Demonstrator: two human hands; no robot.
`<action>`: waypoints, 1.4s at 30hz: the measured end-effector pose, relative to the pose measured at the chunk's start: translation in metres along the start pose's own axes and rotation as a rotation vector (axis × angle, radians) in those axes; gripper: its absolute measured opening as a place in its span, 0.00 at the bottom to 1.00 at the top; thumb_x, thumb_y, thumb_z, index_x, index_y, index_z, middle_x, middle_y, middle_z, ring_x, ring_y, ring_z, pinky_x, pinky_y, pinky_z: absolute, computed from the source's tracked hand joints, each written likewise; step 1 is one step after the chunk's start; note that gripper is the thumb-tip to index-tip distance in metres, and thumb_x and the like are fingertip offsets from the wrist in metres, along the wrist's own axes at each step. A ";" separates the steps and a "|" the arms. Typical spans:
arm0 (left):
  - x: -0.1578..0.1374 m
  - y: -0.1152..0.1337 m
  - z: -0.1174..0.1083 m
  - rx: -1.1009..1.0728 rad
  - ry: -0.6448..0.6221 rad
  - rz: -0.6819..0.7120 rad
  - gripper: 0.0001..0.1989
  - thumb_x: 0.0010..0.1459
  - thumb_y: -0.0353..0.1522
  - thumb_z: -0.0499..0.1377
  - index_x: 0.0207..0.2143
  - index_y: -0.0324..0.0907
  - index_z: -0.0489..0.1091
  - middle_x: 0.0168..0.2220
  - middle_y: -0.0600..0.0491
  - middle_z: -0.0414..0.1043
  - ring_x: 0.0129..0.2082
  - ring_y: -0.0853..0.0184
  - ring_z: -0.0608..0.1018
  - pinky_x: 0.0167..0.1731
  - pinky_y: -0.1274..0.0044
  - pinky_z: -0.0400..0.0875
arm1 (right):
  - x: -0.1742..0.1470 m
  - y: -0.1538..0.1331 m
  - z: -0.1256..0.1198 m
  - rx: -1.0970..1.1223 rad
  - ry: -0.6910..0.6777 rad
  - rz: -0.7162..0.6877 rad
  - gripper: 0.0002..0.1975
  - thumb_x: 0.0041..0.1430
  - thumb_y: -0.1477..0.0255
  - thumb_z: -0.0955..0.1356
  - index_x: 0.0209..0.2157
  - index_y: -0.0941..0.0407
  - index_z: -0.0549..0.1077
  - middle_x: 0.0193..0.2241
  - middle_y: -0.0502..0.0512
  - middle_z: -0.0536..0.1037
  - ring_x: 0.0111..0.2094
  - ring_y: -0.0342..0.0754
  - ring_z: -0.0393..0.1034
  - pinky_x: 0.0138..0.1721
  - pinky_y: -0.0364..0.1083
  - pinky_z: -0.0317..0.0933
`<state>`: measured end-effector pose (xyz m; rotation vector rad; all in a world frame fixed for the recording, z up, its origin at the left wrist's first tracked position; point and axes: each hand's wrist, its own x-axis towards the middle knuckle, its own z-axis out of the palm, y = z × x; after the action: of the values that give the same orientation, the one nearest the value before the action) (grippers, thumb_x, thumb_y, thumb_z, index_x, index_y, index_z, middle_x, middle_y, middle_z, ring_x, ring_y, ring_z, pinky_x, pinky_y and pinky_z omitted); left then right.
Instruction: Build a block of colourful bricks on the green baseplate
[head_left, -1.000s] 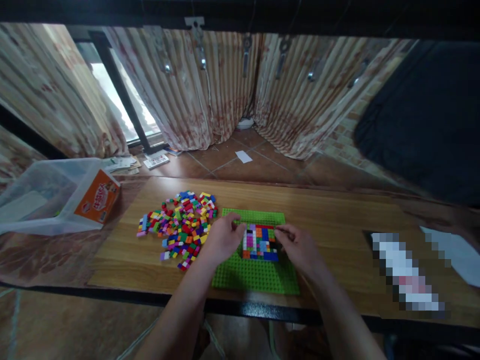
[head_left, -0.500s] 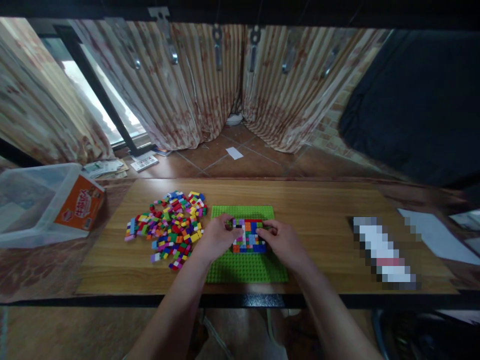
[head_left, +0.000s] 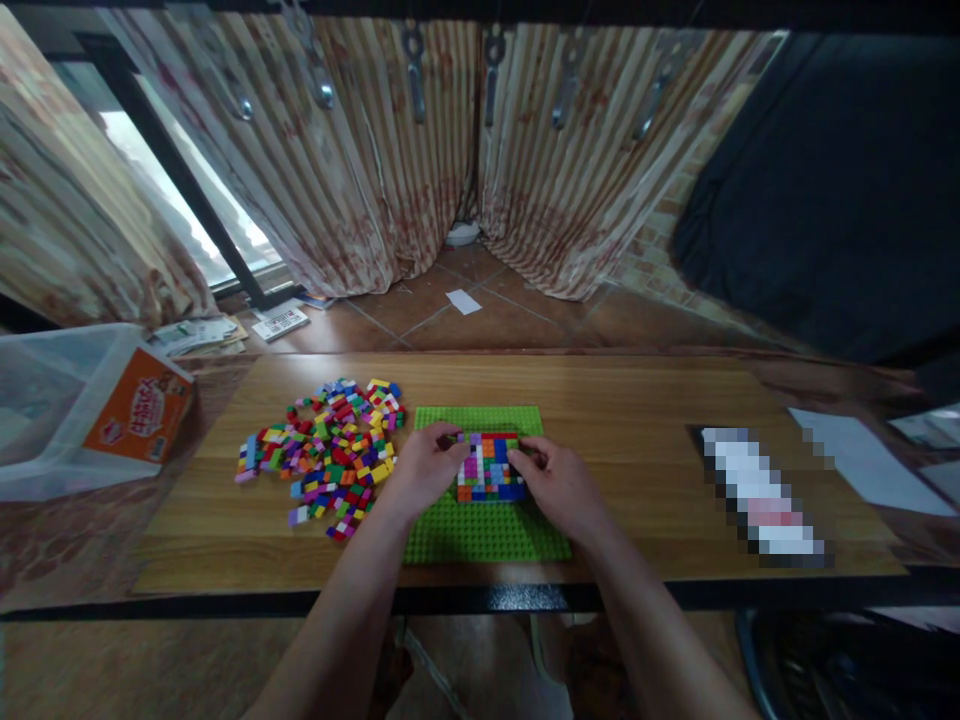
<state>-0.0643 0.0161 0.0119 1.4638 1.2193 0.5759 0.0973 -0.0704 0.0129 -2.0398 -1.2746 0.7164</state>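
A flat, many-coloured block of toy bricks (head_left: pixel 491 475) rests over the middle of a green studded baseplate (head_left: pixel 487 540); whether it is pressed onto the studs I cannot tell. My left hand (head_left: pixel 431 465) grips the block's left side, thumb over its upper left corner and fingers curled behind. On the opposite side my right hand (head_left: pixel 559 480) holds the right edge, thumb on top near the upper right corner. The fingertips of both hands are partly hidden. Left of the baseplate a spread-out heap of loose toy bricks (head_left: pixel 337 450) lies on the wooden table (head_left: pixel 637 400).
A clear plastic bin (head_left: pixel 60 410) with an orange label stands beyond the table's left end. At the right lies a dark-edged flat object (head_left: pixel 761 495), its face pixelated. White paper (head_left: pixel 870 460) is beside it. Curtains (head_left: pixel 360 170) hang behind, above a tiled floor.
The whole view has shifted slightly, with the scene now a little higher and further left. My left thumb has moved up and left on the block, uncovering more bricks. Both hands stay on it.
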 end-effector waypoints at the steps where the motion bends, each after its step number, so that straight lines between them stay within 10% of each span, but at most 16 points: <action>1: 0.001 0.000 0.001 -0.010 0.000 0.005 0.13 0.49 0.32 0.59 0.38 0.35 0.73 0.19 0.58 0.69 0.18 0.73 0.68 0.19 0.82 0.59 | 0.000 0.000 0.000 -0.004 0.000 0.000 0.17 0.60 0.62 0.65 0.42 0.60 0.77 0.27 0.55 0.78 0.28 0.47 0.71 0.31 0.45 0.59; 28: 0.004 0.008 0.000 0.086 0.012 0.038 0.11 0.45 0.33 0.58 0.30 0.36 0.75 0.20 0.56 0.71 0.20 0.72 0.68 0.20 0.81 0.58 | 0.000 -0.008 -0.001 -0.090 0.004 0.027 0.16 0.60 0.65 0.65 0.43 0.60 0.76 0.29 0.57 0.79 0.29 0.47 0.70 0.31 0.44 0.57; 42: 0.002 0.007 -0.002 -0.214 -0.058 -0.080 0.12 0.42 0.32 0.60 0.32 0.36 0.73 0.21 0.58 0.69 0.19 0.74 0.68 0.21 0.81 0.62 | 0.001 -0.007 -0.002 -0.076 0.011 0.014 0.17 0.61 0.63 0.65 0.44 0.60 0.76 0.33 0.58 0.80 0.32 0.48 0.72 0.34 0.45 0.59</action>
<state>-0.0622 0.0196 0.0184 1.2390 1.1294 0.5866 0.0951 -0.0676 0.0186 -2.1128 -1.3006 0.6723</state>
